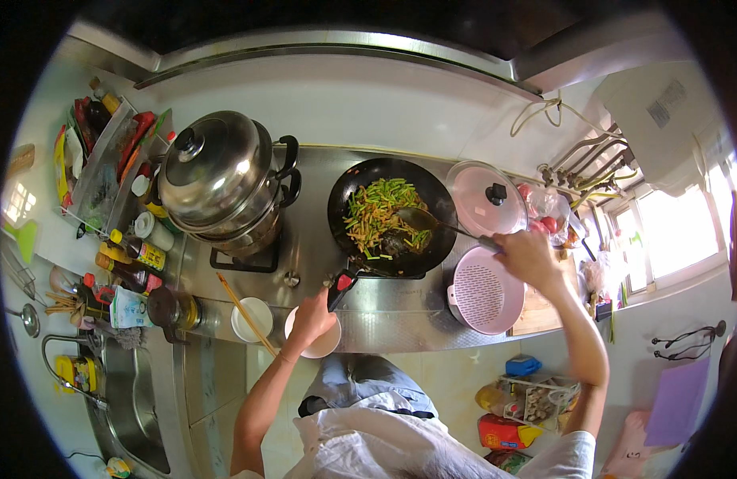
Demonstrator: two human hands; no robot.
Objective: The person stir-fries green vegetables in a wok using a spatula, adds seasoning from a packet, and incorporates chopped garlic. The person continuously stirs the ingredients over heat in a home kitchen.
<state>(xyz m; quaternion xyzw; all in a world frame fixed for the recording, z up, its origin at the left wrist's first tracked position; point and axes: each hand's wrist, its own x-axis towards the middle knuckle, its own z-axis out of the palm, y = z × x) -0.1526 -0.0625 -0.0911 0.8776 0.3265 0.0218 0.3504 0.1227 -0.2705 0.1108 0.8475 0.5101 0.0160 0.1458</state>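
Observation:
A black wok (pixel 338 209) stands over the right burner of the steel stove. Chopped green stalks (pixel 380 200), mixed with browned shreds, lie in it. My left hand (pixel 313 320) is at the wok's black-and-red handle (pixel 342 288), with the fingers closed around its near end. A long-handled metal ladle (pixel 417 219) is gripped by my right hand (pixel 529 260); its bowl rests among the food. Below my left hand, partly covered by it, is a white bowl (pixel 326 344). A second white bowl (pixel 248 320) sits to the left with wooden chopsticks (pixel 239 305) across it.
A lidded steel steamer pot (pixel 215 173) occupies the left burner. Right of the wok are a glass lid (pixel 479 194), a pink colander (pixel 479 290) and a wooden cutting board (pixel 539 311). Bottles (pixel 144 251) crowd the left side, above the steel sink (pixel 135 395).

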